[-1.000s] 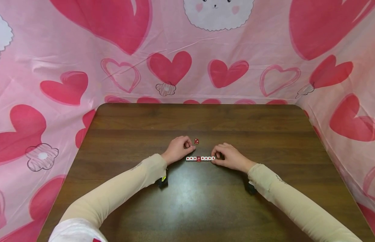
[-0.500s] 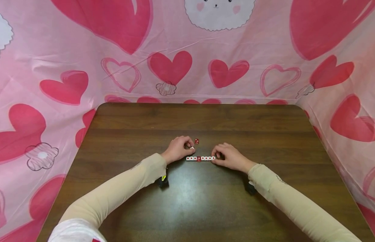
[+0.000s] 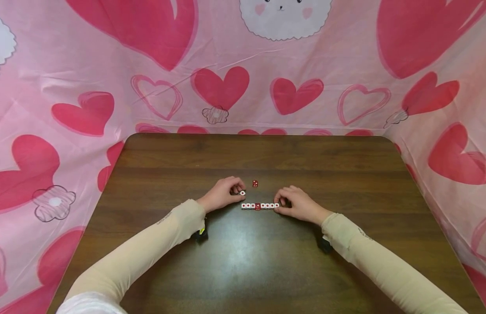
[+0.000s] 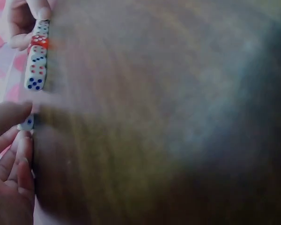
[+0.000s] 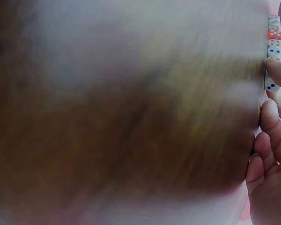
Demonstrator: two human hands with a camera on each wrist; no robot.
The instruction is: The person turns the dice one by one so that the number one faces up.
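A straight row of white dice (image 3: 267,205) lies on the table, one red die (image 3: 257,206) among them. Each die of the row shows a single dot on top in the head view. My left hand (image 3: 224,194) pinches a separate white die (image 3: 243,192) by thumb and fingers, behind the row's left end and apart from it. In the left wrist view a blue dot shows on the side of this pinched die (image 4: 28,122). At the row's right end my right hand (image 3: 299,205) pinches the end white die (image 5: 271,86), partly hidden by the thumb.
Another red die (image 3: 255,183) sits alone behind the row, between the two hands. The brown wooden table (image 3: 243,270) ends at a pink heart-patterned cloth (image 3: 297,61) hanging behind and along both sides.
My left hand has shifted left with its white die, whose single-dot face now shows upward more plainly. My right hand and the row have stayed in place.
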